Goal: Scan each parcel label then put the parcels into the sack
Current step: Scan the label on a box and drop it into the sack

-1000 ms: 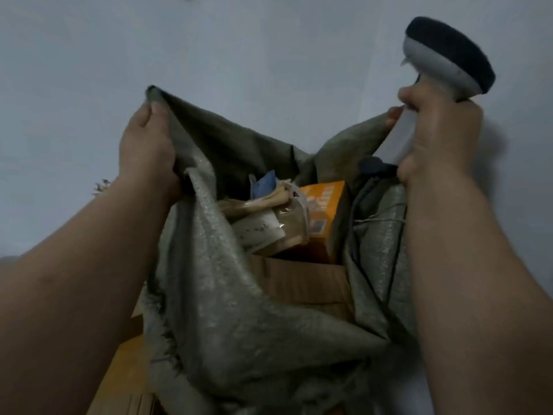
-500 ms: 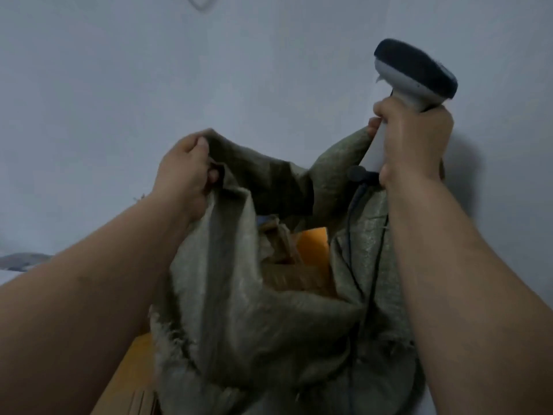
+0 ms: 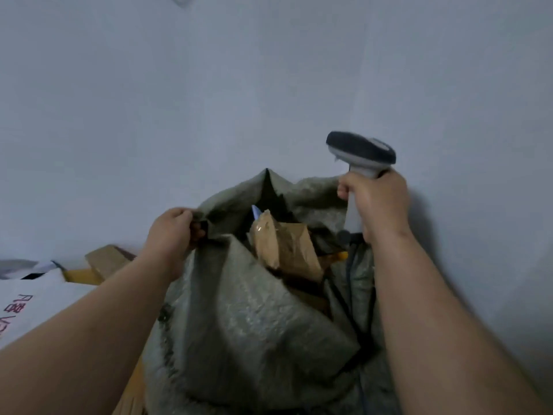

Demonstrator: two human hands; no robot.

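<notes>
The left hand (image 3: 172, 232) grips the near-left rim of the grey-green woven sack (image 3: 257, 324), fingers curled round a fold of the cloth and pulling the mouth open. The right hand (image 3: 378, 205) is closed round the pale handle of a barcode scanner (image 3: 360, 151), whose dark head points left above the sack's far-right rim; whether that hand also pinches the cloth cannot be told. A dark cable (image 3: 350, 283) drops from the scanner's handle down the sack's right side. Inside the mouth, a brown taped parcel (image 3: 284, 247) stands tilted, with a blue corner (image 3: 256, 211) just behind it and an orange edge (image 3: 339, 255) to its right. Left of the sack lie a cardboard box (image 3: 106, 259) and a white bag with red printing (image 3: 33, 307). A plain pale wall (image 3: 209, 100) stands behind.
</notes>
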